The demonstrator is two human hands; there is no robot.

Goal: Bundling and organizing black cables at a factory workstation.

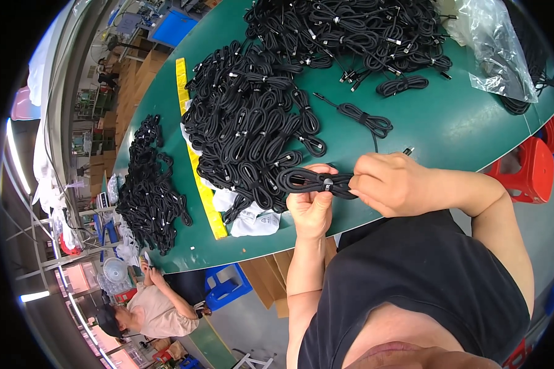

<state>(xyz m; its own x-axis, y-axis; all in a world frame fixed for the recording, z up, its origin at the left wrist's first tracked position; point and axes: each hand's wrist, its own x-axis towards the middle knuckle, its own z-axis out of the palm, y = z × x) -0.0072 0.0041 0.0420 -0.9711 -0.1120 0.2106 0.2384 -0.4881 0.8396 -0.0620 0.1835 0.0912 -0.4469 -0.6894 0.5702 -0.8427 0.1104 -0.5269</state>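
Observation:
A coiled black cable [301, 180] is held over the near edge of the green table. My left hand [312, 213] is closed around its middle, thumb in front, beside a small dark band with a pale spot. My right hand [395, 184] has its fingers pinched on the coil's right end. A metal-tipped plug [408, 151] sticks out just beyond the right knuckles. Past my hands, a single banded cable coil [366, 121] lies apart on the tabletop. To its left is a large heap of similar black coils [243, 123].
More cables [363, 31] pile up at the far side, next to a clear plastic bag [501, 55]. A yellow strip [198, 163] divides off another heap [148, 190]. White cloth [255, 222] lies nearby. Red stools [529, 172], a blue stool [228, 286] and a co-worker [157, 310] surround the table.

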